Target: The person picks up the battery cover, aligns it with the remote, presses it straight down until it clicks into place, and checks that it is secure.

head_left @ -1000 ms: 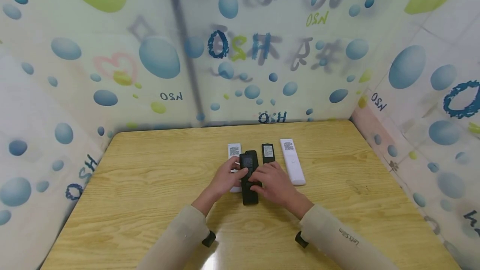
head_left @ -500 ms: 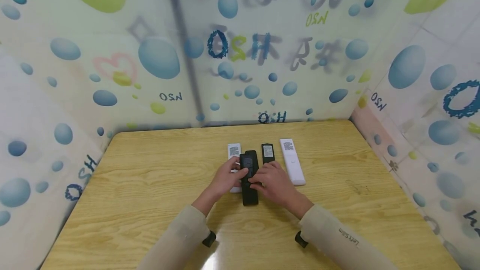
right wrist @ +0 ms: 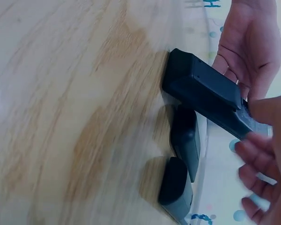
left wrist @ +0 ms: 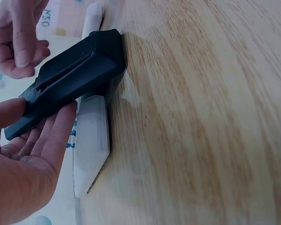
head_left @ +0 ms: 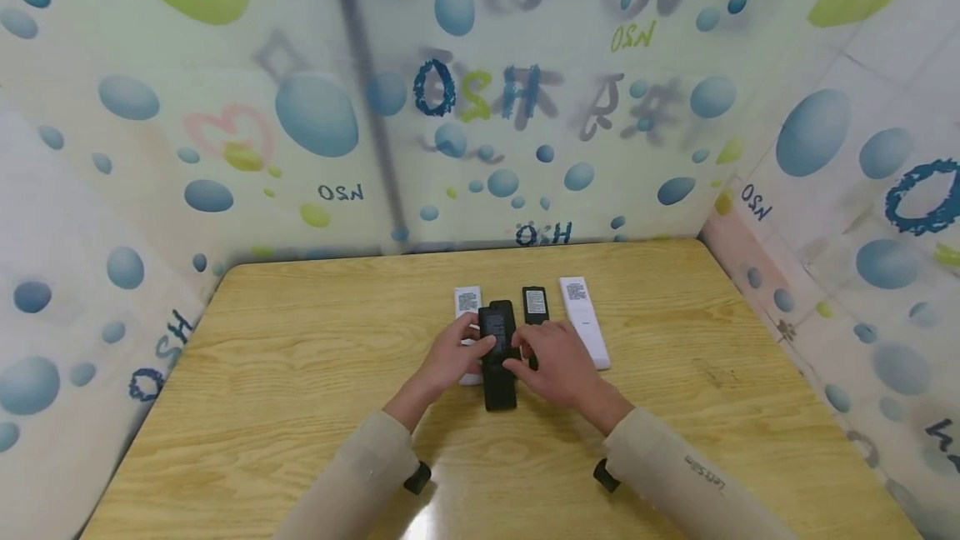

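My left hand holds a black remote control tilted above the table, thumb on top and fingers beneath. In the left wrist view, a narrow gap runs along the side of the remote's thick raised part. My right hand is just right of that remote, fingers loosely bent, with nothing seen in them. The right wrist view shows its thumb close to the remote; whether they touch I cannot tell. Below the held remote lies a white remote control. A second black remote control lies partly behind the held one.
Right of these, a black remote control with a label and a white remote control lie on the wooden table. Patterned walls rise at the table's back and sides.
My right hand has drawn back slightly to the right, its fingers coming off the black remote control. My left hand keeps its hold on the remote in the same spot.
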Available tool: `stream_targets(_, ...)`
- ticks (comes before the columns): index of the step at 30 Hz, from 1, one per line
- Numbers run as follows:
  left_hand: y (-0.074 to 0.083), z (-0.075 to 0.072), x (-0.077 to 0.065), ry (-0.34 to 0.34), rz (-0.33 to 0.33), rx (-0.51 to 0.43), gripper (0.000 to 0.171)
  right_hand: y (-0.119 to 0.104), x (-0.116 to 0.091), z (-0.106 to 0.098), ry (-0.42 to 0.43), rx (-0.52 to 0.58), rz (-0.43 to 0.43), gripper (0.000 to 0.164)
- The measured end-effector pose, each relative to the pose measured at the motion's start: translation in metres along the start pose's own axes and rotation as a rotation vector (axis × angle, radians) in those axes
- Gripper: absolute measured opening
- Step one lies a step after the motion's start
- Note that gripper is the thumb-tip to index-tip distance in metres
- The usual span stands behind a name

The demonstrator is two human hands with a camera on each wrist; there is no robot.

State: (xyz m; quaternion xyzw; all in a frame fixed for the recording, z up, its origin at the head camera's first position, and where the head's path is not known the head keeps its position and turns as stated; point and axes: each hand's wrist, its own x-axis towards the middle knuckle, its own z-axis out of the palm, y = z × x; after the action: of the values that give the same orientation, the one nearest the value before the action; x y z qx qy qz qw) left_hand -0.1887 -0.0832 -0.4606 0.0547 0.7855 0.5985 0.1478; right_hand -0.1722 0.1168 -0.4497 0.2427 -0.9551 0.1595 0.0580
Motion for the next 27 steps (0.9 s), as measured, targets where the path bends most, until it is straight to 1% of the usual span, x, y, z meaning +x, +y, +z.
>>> stream_targets(3,0.001,0.000,-0.001,0.000,0.002,0.003,0.029,-0.001,0.000,0.002,-0.080,-0.008,0.078,0.042)
stream_targets(6,0.001,0.000,-0.002,0.004,-0.002,0.006,0.029,-0.002,0.001,0.006,-0.123,-0.018,0.109,0.049)
stream_targets(12,0.001,0.001,-0.002,0.011,-0.004,0.005,0.027,-0.003,0.000,0.012,-0.125,-0.022,0.115,0.047)
stream_targets(21,-0.001,0.001,0.000,0.007,-0.007,-0.001,0.029,-0.006,0.001,0.011,-0.142,-0.039,0.129,0.048)
stream_targets(27,0.000,0.002,0.000,0.014,-0.001,0.005,0.030,-0.005,0.002,0.013,-0.125,0.008,0.147,0.044)
